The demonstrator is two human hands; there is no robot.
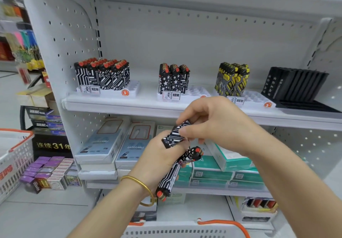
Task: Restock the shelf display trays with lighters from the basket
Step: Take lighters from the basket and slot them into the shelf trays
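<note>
My right hand [218, 126]: thumb and fingertips pinch the upper end of one black-and-white lighter [175, 134]; the other fingers curl loosely above it.
My left hand [159, 162]: clenched round a bundle of lighters [167, 179], with the pinched lighter's lower end tucked against the same palm.
Lighter's long axis: tilted, running from low on the left, at my left palm, up to the right, under my right fingertips. I cannot tell which end carries the red cap, because my fingers cover it.
Bundle's lie: mixed. Some red caps point down past my left wrist, and one points right, just below my right fingers.
Tray with the matching pattern: the left tray [132, 89], up and well to the left of my fingers, with bare slots on its right side.
Nearer tray: the middle tray [198, 91], just above my right knuckles, holding mostly star-patterned lighters, its right part bare.
Nearer hand: the right, which already has the lighter.
What the move turns on, as I judge it: slide the lighter free along its own axis, up and to the right, then stand it upright and carry it up-left to a bare slot.
Basket [175, 231]: below both wrists, at the bottom edge.
</note>
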